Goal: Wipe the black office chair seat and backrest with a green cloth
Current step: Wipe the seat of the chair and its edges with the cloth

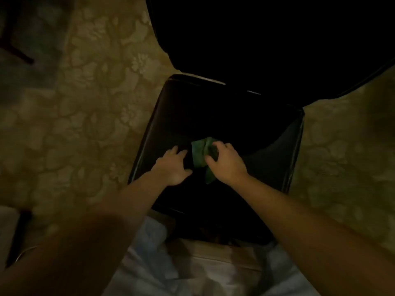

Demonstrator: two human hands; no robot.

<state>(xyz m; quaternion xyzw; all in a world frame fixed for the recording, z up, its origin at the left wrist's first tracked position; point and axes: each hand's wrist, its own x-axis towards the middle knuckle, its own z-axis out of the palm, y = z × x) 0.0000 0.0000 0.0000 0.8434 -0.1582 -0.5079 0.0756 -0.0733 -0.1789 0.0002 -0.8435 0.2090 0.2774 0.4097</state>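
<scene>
Green cloth (202, 155) sat bunched under the right hand's (226, 162) curled fingers; left hand (174, 165) lay spread on the seat (273, 150), risking missed patches

Glossy black seat (267, 146), soft green cloth (199, 153), patterned carpet (85, 103).

Seat (213, 116): black is seen right across, with a pale sheen picked out along the rim.
Backrest (267, 39): black again, swallowed deep in shadow.
Cloth (199, 154): green is shown, a mid shade, darkened in the folds.
Floor (96, 103): olive-tan is laid out, and a paler floral and leaf pattern is repeated all over it.
Garment (192, 274): pale bluish white is seen at the bottom edge.
Furniture leg (12, 48): very dark, caught at top left.
</scene>
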